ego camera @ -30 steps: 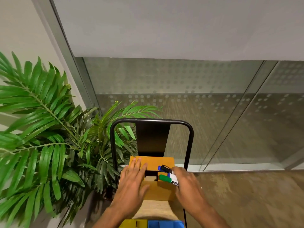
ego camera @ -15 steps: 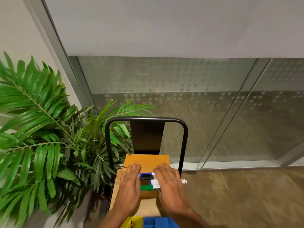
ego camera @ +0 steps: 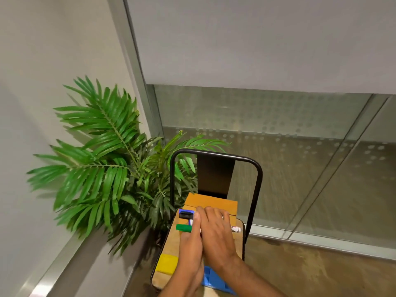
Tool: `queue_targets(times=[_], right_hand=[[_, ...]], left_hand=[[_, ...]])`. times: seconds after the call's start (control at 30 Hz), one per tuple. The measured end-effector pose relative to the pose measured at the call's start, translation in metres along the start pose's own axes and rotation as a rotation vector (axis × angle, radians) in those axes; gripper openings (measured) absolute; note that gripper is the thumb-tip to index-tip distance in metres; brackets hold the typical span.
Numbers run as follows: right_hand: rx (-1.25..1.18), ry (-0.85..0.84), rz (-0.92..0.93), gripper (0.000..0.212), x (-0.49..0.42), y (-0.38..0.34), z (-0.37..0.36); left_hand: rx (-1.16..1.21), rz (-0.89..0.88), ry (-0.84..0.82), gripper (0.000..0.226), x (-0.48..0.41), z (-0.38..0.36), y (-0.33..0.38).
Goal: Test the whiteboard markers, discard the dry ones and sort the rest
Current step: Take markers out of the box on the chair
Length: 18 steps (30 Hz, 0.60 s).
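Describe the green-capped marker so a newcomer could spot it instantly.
Find the black-framed chair beside the palm plant; a cardboard box sits on its wooden seat. Three marker caps poke out left of the left hand. The green-capped marker is nearest the camera, below the black cap and blue cap.

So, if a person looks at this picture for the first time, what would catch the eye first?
Most likely the big green plant in the corner on the left, bright against the pale wall. Next, low in the middle, the left hand and the right hand cover a bunch of markers over a cardboard box on a black chair. Green, black and blue caps stick out to the left.
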State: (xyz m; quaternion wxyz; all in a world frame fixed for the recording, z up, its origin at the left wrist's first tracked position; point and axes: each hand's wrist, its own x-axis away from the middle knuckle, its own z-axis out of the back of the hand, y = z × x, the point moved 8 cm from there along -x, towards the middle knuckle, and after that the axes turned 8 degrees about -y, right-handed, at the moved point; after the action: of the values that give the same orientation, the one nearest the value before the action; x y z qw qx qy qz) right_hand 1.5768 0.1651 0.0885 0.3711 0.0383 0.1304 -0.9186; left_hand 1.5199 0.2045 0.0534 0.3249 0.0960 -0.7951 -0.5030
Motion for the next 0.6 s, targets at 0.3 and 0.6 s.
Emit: queue_targets(times=[0.3,0.6], right_hand=[[0.038,-0.029,0.150,0.049,0.036,-0.059,0.033],[-0.071,-0.165,0.398,0.076,0.086,-0.152,0.049]], left_hand=[[0.227,-0.047,0.170,0.046,0.059,0.041,0.019],[0.473,-0.149,0.168,0.032,0.117,0.121,0.034]])
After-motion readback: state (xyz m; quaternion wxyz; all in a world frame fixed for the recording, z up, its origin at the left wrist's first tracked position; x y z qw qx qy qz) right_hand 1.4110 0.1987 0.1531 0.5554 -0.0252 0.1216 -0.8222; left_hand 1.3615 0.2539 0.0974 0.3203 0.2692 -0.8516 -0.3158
